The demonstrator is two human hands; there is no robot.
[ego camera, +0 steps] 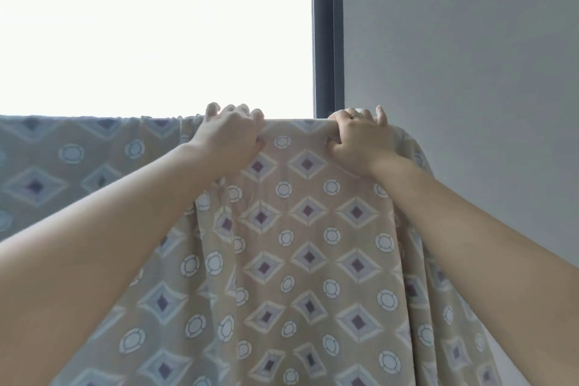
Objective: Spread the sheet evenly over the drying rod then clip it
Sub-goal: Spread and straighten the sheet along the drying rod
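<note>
I see the sheet [300, 244] draped over a high line at mid-frame, but the rod itself is hidden under the cloth, so I only infer its run from the straight top fold. The sheet's lower part is cut off by the bottom edge, and its stretch toward 9 o'clock leaves the frame, backlit and dim. No clip is visible to me.

My left hand [230, 138] is closed on the top fold, fingers curled over the far side and thumb pinching the front; the fingertips are partly out of sight behind the cloth. My right hand [360, 138], just toward 3 o'clock of it, is clenched the same way on the fold, a ring [355, 115] on one finger.

The cloth is tan with diamonds and pale circles, taut between the hands and falling in loose folds below.

A blown-out window [156, 28] sits at 11 o'clock, its dark frame [327, 31] at 12, a grey wall [463, 50] at 2.
</note>
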